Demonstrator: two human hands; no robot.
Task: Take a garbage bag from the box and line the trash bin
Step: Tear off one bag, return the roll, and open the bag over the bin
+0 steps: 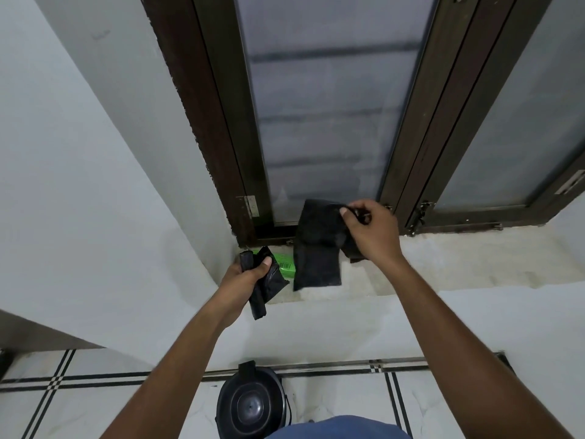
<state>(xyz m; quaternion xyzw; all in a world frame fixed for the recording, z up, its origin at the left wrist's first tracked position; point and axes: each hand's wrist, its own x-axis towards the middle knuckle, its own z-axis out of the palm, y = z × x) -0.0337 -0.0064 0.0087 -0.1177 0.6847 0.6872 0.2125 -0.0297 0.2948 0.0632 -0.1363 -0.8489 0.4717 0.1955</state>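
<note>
Floor tiles sit nearest, and on them, low in the view, stands the black trash bin, seen from above. It looks unlined: a bare dark bottom shows and no film hangs over its rim, so the lining step is, by my reading, not yet begun.

Higher up, both arms reach out over a pale stone sill. The left hand is closed around a bundle of folded black bags, thumb pressed on top, with one rolled end hanging below the fist. Just behind it, at the sill's left end against the wall corner, lies the green box, partly hidden by that bundle; whether it is open cannot be told.

The right hand pinches the top edge of a single folded garbage bag between thumb and fingertips, letting it hang over the sill in a flat panel, clear of the bundle.

Beyond the hands stands a dark-framed door with frosted panes.

So one bag appears taken and separated. What seems left: put the spare bags back, shake this one open, fit it into the bin and fold its mouth over the rim.
</note>
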